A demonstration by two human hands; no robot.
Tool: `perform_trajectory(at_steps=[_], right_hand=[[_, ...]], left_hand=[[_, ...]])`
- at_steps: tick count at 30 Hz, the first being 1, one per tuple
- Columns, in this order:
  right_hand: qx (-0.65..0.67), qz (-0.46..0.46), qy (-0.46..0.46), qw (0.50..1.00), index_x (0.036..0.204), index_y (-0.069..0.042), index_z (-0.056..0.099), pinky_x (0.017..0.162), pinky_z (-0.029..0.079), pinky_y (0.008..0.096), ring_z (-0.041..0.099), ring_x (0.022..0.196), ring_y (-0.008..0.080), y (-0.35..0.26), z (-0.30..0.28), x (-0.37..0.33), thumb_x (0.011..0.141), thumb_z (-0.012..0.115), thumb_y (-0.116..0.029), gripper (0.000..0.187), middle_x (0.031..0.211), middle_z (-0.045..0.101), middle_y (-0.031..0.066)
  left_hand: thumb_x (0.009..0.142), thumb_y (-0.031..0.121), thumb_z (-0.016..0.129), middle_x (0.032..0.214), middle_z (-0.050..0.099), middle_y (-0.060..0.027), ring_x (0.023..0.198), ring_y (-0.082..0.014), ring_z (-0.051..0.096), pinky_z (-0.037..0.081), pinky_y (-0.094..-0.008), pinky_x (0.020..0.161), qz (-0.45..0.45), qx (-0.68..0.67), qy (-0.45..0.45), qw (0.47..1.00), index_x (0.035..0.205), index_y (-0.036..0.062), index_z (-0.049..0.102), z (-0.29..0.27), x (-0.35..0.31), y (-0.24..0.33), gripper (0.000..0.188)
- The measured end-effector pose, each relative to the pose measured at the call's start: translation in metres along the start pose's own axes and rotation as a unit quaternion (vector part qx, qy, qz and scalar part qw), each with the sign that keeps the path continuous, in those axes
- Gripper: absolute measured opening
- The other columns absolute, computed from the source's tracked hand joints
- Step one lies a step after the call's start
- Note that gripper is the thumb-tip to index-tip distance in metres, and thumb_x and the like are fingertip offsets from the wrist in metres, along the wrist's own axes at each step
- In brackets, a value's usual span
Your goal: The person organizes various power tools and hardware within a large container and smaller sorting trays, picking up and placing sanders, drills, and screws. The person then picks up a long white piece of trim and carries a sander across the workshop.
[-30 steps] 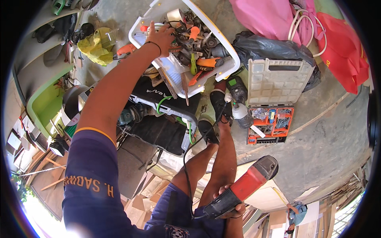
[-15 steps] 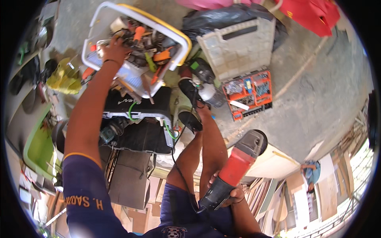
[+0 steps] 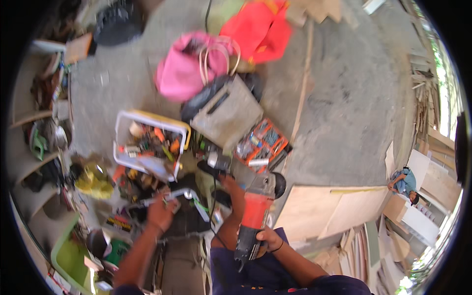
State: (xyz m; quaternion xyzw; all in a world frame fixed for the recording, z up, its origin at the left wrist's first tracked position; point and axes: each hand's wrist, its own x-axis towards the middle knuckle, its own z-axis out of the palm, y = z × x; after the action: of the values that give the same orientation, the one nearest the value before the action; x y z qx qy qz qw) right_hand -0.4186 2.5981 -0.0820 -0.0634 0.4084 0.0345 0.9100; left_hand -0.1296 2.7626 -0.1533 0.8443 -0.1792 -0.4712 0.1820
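Note:
A red and black angle grinder [image 3: 255, 209] rests upright over my lap, its grey head pointing away from me. My right hand [image 3: 269, 239] is wrapped around its black rear body. Over a black toolbox [image 3: 189, 223] with a pale edge hovers my left hand [image 3: 161, 214], smeared by motion. Something small and light shows at its fingers, too blurred to name. Beyond it stands a white bin [image 3: 117, 137] packed with hand tools. To the bin's right lies an orange organizer case [image 3: 269, 140] of small parts, its grey lid [image 3: 231, 115] raised.
Pink [image 3: 179, 71] and red [image 3: 258, 32] bags lie on the concrete floor ahead. A yellow plastic bag [image 3: 93, 182] and a green tub [image 3: 66, 248] are at left. Plywood sheets [image 3: 334, 211] lie at right, with another person [image 3: 406, 182] beyond. A black cord [image 3: 213, 206] runs past my leg.
My left hand has come out of the white bin and back toward me, over the black toolbox. The view has shifted, showing more floor ahead. My right hand still holds the angle grinder, now more upright.

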Motion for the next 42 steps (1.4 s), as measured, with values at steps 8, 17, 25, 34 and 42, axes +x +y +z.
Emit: perform_trajectory(at_steps=[8, 17, 25, 34, 42], right_hand=[[-0.385, -0.194, -0.094, 0.897, 0.125, -0.002, 0.041, 0.095, 0.037, 0.0351, 0.047, 0.112, 0.0221, -0.065, 0.106, -0.089, 0.068, 0.072, -0.035, 0.073, 0.121, 0.047, 0.0112], [-0.636, -0.153, -0.154, 0.741, 0.112, -0.004, 0.058, 0.090, 0.040, 0.0340, 0.056, 0.102, 0.0311, -0.044, 0.193, -0.166, 0.073, 0.064, -0.053, 0.063, 0.106, 0.059, 0.0192], [-0.610, -0.147, -0.227, 0.745, 0.122, 0.000, 0.047, 0.090, 0.039, 0.0330, 0.053, 0.104, 0.0236, -0.026, 0.205, -0.207, 0.078, 0.061, -0.043, 0.063, 0.112, 0.056, 0.0160], [-0.587, -0.079, -0.368, 0.717, 0.112, -0.001, 0.057, 0.074, 0.043, 0.0286, 0.055, 0.084, 0.0138, -0.028, 0.185, -0.259, 0.075, 0.061, -0.025, 0.044, 0.096, 0.062, 0.0061], [-0.706, -0.032, -0.275, 0.652, 0.094, -0.002, 0.062, 0.069, 0.041, 0.0328, 0.053, 0.077, 0.0168, -0.018, 0.152, -0.269, 0.073, 0.059, -0.028, 0.034, 0.079, 0.058, 0.0067]], left_hand=[[0.085, 0.041, 0.058, 0.117, 0.056, -0.0100, 0.111, -0.0238, 0.053, 0.042, -0.0360, 0.090, 0.020, -0.473, -0.143, 0.869, 0.131, 0.0009, 0.035, 0.005, -0.198, 0.184, 0.065], [0.074, 0.023, 0.065, 0.091, 0.060, -0.0158, 0.086, -0.0233, 0.059, 0.048, -0.0346, 0.078, 0.150, -0.580, -0.045, 0.799, 0.101, -0.0011, 0.052, -0.023, -0.285, 0.236, 0.038], [0.079, 0.036, 0.059, 0.089, 0.056, -0.0106, 0.082, -0.0228, 0.058, 0.049, -0.0385, 0.076, 0.241, -0.693, -0.008, 0.680, 0.105, 0.0017, 0.047, -0.054, -0.339, 0.236, 0.044], [0.084, 0.036, 0.056, 0.097, 0.051, -0.0109, 0.086, -0.0221, 0.055, 0.050, -0.0360, 0.079, 0.370, -0.773, -0.038, 0.515, 0.114, 0.0034, 0.042, -0.119, -0.386, 0.223, 0.046], [0.083, 0.035, 0.062, 0.101, 0.047, -0.0094, 0.092, -0.0197, 0.050, 0.046, -0.0343, 0.086, 0.445, -0.774, -0.041, 0.449, 0.116, 0.0037, 0.040, -0.143, -0.430, 0.178, 0.051]])
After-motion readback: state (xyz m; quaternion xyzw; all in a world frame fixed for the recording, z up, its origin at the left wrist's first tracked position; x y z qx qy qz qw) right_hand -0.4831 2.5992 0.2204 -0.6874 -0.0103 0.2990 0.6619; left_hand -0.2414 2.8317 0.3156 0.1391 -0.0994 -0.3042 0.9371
